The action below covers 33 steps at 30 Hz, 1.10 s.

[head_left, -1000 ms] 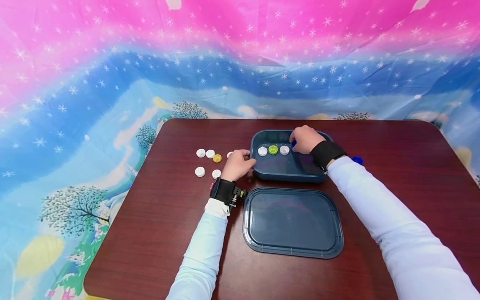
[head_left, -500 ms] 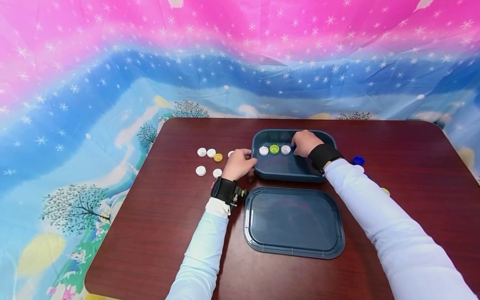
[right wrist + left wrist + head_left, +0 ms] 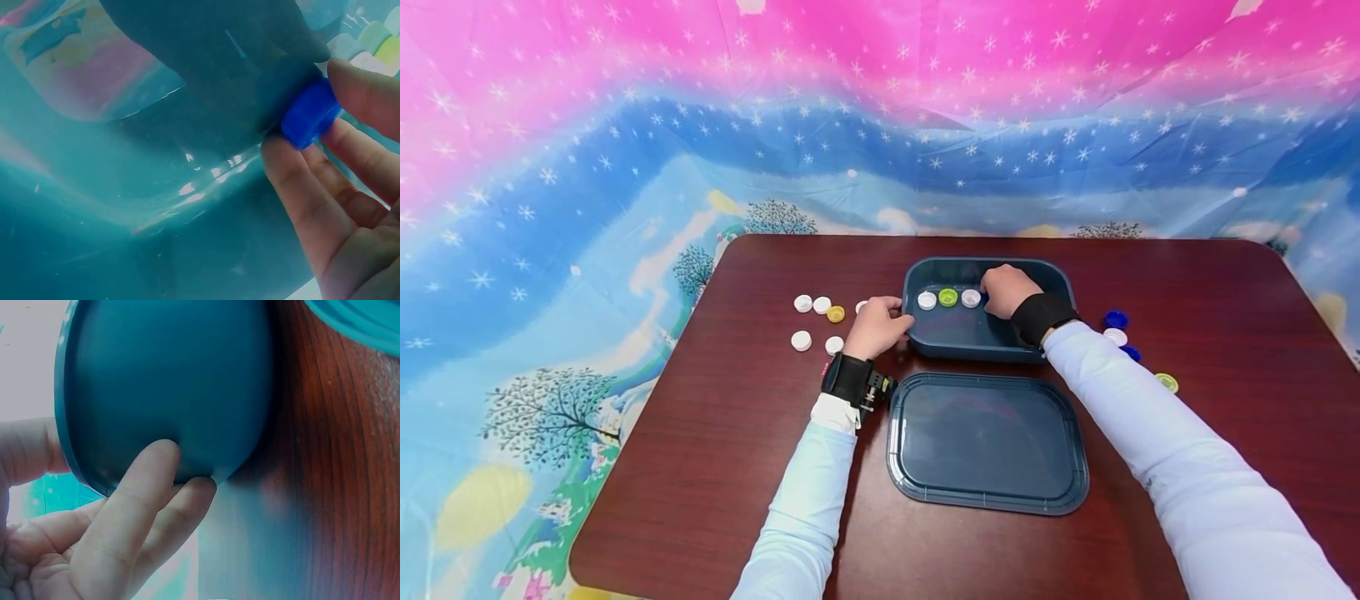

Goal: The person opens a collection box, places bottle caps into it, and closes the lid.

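A dark blue-grey plastic container (image 3: pixel 977 352) stands on the table, with a row of bottle caps inside: a white cap (image 3: pixel 927 301), a green cap (image 3: pixel 948 297) and another white cap (image 3: pixel 971 298). My left hand (image 3: pixel 876 327) grips the container's left end; in the left wrist view its fingers (image 3: pixel 134 500) lie against the outer wall, and one digit goes behind the rim. Inside the container, my right hand (image 3: pixel 1009 292) pinches a blue bottle cap (image 3: pixel 311 114) to the right of the row. From the head, that hand mostly hides the blue cap.
In front of the container lies its matching lid (image 3: pixel 987 442). Several white caps (image 3: pixel 801 341) and a yellow cap (image 3: pixel 836 314) are left of my left hand. Beyond my right forearm lie blue caps (image 3: pixel 1116 319), a white cap (image 3: pixel 1116 337) and a green cap (image 3: pixel 1166 383).
My right hand has lowered slightly inside the container with the blue cap, and the right forearm has shifted, uncovering more caps on the right. The left hand stays at the container's end.
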Each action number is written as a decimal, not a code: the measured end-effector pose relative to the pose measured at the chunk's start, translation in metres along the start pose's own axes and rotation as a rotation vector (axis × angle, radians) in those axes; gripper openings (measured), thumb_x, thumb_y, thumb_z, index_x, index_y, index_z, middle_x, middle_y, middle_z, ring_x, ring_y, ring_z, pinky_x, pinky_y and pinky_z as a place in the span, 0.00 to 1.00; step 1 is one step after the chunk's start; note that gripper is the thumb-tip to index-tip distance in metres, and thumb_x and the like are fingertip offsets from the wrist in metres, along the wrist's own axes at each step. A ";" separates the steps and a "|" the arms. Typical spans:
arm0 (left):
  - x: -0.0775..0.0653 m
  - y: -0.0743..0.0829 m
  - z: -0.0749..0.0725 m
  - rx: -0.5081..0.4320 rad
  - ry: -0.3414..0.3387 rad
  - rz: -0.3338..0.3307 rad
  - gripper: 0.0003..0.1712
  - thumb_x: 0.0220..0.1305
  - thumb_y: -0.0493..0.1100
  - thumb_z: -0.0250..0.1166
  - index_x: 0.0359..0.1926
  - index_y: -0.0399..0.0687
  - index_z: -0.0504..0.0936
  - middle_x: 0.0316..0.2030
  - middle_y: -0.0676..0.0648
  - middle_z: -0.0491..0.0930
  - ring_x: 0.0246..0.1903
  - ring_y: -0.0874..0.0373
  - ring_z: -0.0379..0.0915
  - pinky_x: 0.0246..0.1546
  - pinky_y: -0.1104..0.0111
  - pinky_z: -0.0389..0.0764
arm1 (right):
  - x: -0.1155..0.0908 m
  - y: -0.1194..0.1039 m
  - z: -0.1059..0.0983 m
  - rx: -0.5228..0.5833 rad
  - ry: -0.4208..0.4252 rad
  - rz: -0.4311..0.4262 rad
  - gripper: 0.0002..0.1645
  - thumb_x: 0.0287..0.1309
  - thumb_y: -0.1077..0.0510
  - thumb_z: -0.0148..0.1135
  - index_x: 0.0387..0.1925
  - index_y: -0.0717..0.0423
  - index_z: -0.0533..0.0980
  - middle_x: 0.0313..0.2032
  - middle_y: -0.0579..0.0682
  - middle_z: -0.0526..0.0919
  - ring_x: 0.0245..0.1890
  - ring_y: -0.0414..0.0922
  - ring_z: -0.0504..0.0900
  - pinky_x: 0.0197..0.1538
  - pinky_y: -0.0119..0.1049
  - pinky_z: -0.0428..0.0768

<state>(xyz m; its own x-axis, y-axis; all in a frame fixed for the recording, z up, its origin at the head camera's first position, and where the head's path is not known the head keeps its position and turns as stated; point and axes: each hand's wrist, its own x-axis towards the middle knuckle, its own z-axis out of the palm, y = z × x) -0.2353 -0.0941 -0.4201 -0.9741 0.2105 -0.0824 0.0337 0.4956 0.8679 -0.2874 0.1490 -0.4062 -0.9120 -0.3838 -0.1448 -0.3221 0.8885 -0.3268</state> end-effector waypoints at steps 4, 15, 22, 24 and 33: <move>0.000 0.000 0.000 0.014 0.010 -0.006 0.22 0.66 0.37 0.60 0.59 0.33 0.76 0.41 0.40 0.83 0.33 0.49 0.84 0.39 0.66 0.81 | -0.001 0.000 0.000 -0.002 -0.002 0.006 0.04 0.58 0.70 0.63 0.28 0.64 0.79 0.24 0.55 0.74 0.25 0.49 0.68 0.36 0.42 0.68; 0.000 -0.001 0.001 -0.002 0.006 -0.006 0.21 0.67 0.37 0.60 0.59 0.33 0.76 0.40 0.40 0.82 0.33 0.49 0.84 0.38 0.66 0.82 | -0.006 0.001 -0.003 0.002 -0.018 0.017 0.19 0.58 0.68 0.65 0.51 0.71 0.77 0.51 0.68 0.78 0.48 0.60 0.77 0.50 0.51 0.76; 0.000 -0.001 0.001 -0.005 0.003 -0.016 0.23 0.67 0.38 0.60 0.61 0.33 0.74 0.42 0.39 0.82 0.34 0.48 0.84 0.37 0.66 0.82 | -0.013 0.000 -0.019 0.009 -0.002 0.034 0.26 0.58 0.66 0.65 0.57 0.73 0.73 0.56 0.70 0.74 0.55 0.64 0.73 0.55 0.54 0.73; 0.000 -0.001 0.001 -0.003 0.004 -0.017 0.23 0.67 0.38 0.60 0.61 0.34 0.74 0.41 0.39 0.82 0.34 0.48 0.84 0.37 0.66 0.82 | -0.018 -0.001 -0.026 0.011 0.012 0.030 0.26 0.58 0.66 0.66 0.57 0.73 0.73 0.55 0.70 0.75 0.55 0.64 0.73 0.56 0.55 0.73; 0.001 0.000 0.001 -0.003 0.005 -0.017 0.22 0.67 0.38 0.60 0.60 0.33 0.75 0.41 0.39 0.82 0.32 0.50 0.84 0.38 0.65 0.82 | -0.042 0.008 -0.061 0.023 0.071 0.057 0.26 0.60 0.64 0.64 0.59 0.71 0.72 0.56 0.71 0.74 0.55 0.65 0.72 0.54 0.57 0.72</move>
<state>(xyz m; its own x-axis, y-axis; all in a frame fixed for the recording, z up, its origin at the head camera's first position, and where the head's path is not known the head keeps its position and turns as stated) -0.2363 -0.0927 -0.4210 -0.9757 0.1976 -0.0949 0.0162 0.4965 0.8679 -0.2675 0.1879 -0.3459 -0.9446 -0.3134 -0.0975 -0.2642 0.9022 -0.3410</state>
